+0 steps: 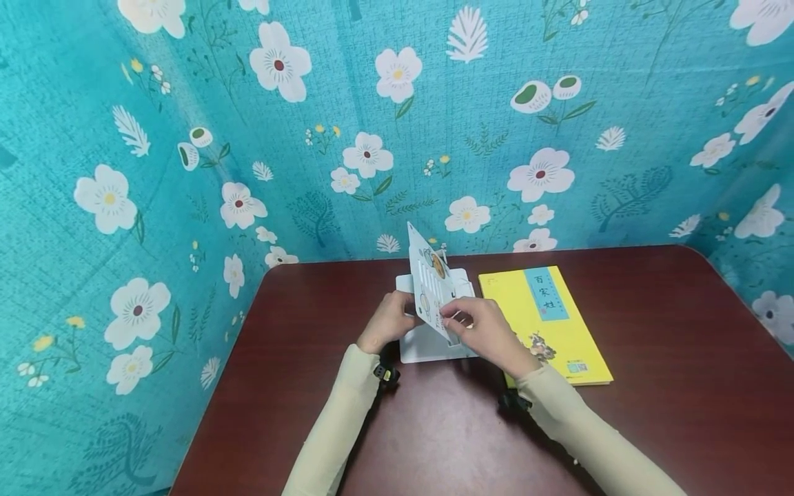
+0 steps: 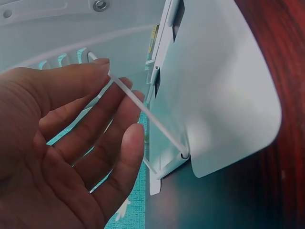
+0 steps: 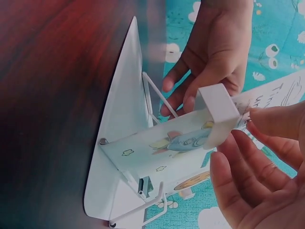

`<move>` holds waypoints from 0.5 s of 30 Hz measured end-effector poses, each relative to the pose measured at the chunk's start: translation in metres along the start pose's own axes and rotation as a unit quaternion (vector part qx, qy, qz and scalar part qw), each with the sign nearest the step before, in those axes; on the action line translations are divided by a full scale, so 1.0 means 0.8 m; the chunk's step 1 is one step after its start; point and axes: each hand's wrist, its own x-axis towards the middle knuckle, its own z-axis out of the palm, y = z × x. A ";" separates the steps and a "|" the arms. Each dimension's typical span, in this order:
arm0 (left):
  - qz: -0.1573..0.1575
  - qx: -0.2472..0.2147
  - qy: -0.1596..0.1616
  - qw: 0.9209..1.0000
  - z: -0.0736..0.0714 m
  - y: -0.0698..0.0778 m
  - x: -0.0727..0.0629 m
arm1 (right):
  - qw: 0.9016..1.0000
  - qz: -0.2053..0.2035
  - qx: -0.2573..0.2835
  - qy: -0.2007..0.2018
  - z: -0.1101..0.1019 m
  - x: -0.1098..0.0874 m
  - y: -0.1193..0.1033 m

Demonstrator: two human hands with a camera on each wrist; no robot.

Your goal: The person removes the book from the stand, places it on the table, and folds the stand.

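Observation:
A white metal book stand (image 1: 424,282) with printed cartoons and lettering stands on the table, its back panel tilted up from a flat base plate (image 1: 428,350). Behind the panel, my left hand (image 1: 392,320) pinches the thin white wire support rod (image 2: 152,119) between thumb and fingers. From the front side, my right hand (image 1: 486,331) pinches the panel near its lower part. A folded white ledge (image 3: 220,105) sticks out beside the right fingertips in the right wrist view. More wire prongs (image 3: 143,209) jut from the stand lower in that view.
To the right of the stand, a yellow book (image 1: 579,331) with a blue title label lies flat, close by the right forearm. The dark red table (image 1: 298,331) ends at a teal flowered cloth (image 1: 347,89) hanging behind and along the left.

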 end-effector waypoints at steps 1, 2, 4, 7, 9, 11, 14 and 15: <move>0.002 0.002 0.002 1.000 0.001 -0.001 0.000 | 1.000 -0.001 -0.002 -0.001 0.001 -0.001 -0.001; 0.002 0.002 0.005 1.000 0.001 -0.002 -0.001 | 1.000 -0.002 -0.005 -0.003 0.002 -0.003 -0.002; 0.003 0.005 0.010 1.000 0.001 -0.003 -0.002 | 1.000 -0.003 -0.010 -0.006 0.002 -0.006 -0.003; 0.003 0.011 0.019 1.000 0.002 -0.005 -0.001 | 1.000 -0.003 -0.017 -0.006 0.003 -0.009 -0.003; 0.004 0.017 0.024 1.000 0.002 -0.005 0.000 | 1.000 -0.001 -0.020 -0.007 0.003 -0.010 -0.004; 0.005 0.023 0.028 0.999 0.002 -0.004 0.000 | 1.000 0.002 -0.022 -0.007 0.002 -0.011 -0.005; 0.002 0.027 0.028 0.999 0.002 -0.004 0.000 | 1.000 0.001 -0.025 -0.006 0.001 -0.013 -0.009; -0.001 0.029 0.028 0.999 0.002 -0.004 0.001 | 1.000 -0.002 -0.026 -0.006 0.001 -0.013 -0.010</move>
